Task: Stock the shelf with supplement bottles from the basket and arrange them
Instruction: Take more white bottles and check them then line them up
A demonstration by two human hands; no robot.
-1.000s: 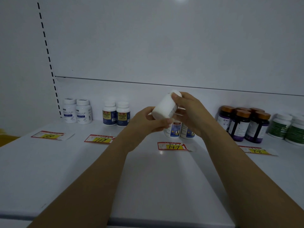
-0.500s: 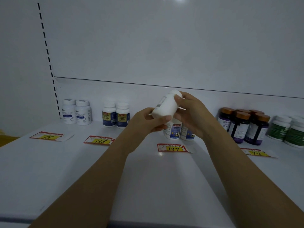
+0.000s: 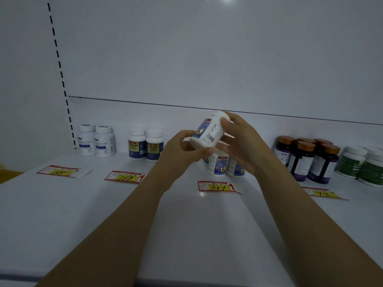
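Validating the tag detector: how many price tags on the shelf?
4, in one row on the shelf: far-left tag; 168 tag; 147 tag, centre; right tag before the dark bottles. More may lie outside the frame.

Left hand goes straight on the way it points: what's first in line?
The left hand grips the white bottle; past that, probably the right hand holding its cap end, then the two matching bottles standing behind the 147 tag. Depth unclear.
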